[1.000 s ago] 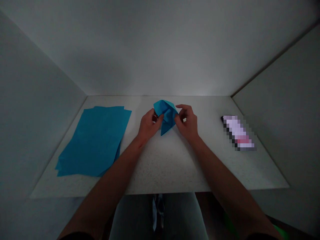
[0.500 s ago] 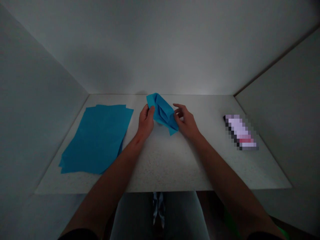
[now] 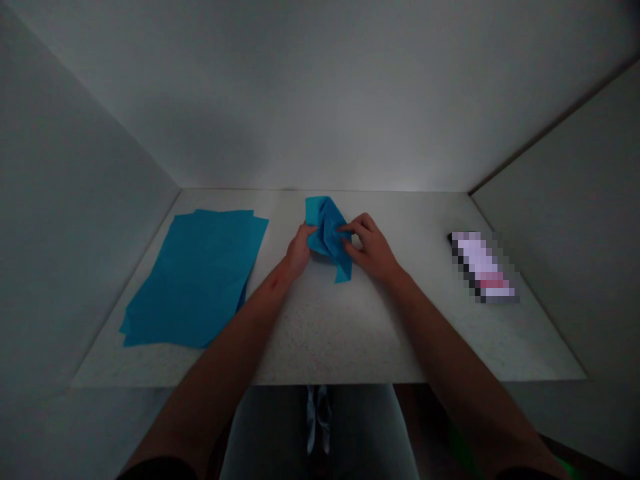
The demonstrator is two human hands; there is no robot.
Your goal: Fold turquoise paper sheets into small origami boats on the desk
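Note:
A piece of folded blue paper [image 3: 327,230] is held up over the middle of the table, its creased folds facing me and a pointed flap hanging at its lower right. My left hand [image 3: 300,248] grips its left edge, thumb on the near face and the other fingers mostly hidden behind. On the right side, my right hand [image 3: 369,245] pinches at the folds with bent fingers and thumb touching the paper.
Several loose blue sheets [image 3: 195,277] lie in an uneven stack at the left of the white table [image 3: 335,347]. A phone with a blurred screen [image 3: 483,267] rests at the right. Pale walls [image 3: 320,93] enclose the back and both sides.
The folded paper has turned to a steeper angle and shifted slightly right and down. My left hand moved right with it, and the right fingers now reach further onto the folds.

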